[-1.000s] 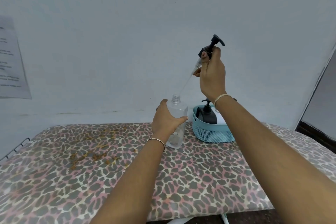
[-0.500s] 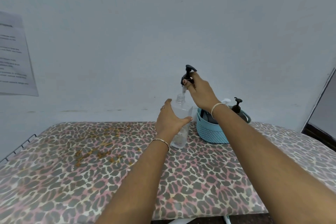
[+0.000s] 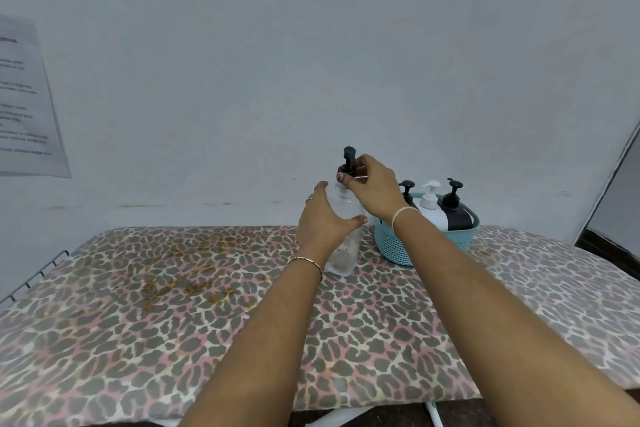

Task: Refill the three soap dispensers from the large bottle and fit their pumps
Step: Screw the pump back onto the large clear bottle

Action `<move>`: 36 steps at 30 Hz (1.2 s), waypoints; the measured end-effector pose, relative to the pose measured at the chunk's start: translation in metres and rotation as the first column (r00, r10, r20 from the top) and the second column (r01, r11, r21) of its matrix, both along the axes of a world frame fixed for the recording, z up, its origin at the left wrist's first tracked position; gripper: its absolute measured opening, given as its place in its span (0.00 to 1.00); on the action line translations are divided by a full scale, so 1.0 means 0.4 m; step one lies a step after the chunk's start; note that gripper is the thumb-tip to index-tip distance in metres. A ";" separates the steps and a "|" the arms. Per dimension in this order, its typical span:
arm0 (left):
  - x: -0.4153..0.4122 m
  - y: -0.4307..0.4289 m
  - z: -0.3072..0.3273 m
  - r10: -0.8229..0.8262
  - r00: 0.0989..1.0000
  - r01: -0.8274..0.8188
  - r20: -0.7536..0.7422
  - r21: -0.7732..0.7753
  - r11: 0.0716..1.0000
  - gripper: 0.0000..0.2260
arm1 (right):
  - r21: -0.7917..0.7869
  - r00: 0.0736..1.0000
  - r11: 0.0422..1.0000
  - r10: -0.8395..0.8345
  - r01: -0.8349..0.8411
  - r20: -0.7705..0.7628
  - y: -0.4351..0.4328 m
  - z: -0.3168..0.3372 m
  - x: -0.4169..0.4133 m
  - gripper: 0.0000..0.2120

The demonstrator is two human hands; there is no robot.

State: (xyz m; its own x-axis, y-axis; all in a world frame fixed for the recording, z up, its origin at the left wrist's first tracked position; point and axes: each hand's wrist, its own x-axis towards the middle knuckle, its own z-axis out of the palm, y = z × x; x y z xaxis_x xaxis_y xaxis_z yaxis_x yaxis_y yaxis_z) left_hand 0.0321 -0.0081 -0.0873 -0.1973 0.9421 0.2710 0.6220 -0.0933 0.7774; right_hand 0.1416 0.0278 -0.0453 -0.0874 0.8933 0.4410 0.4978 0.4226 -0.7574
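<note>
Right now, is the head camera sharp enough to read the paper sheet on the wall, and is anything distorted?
Head view: no, print on the white paper sheet is too blurred, and the wide lens slants its edges; light is soft, even, no glare.
</note>
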 end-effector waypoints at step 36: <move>-0.087 0.073 0.110 -0.303 0.952 0.286 -0.040 -0.230 0.930 0.35 | -0.194 0.973 0.976 0.059 -0.103 -0.223 0.048 0.017 0.002 0.20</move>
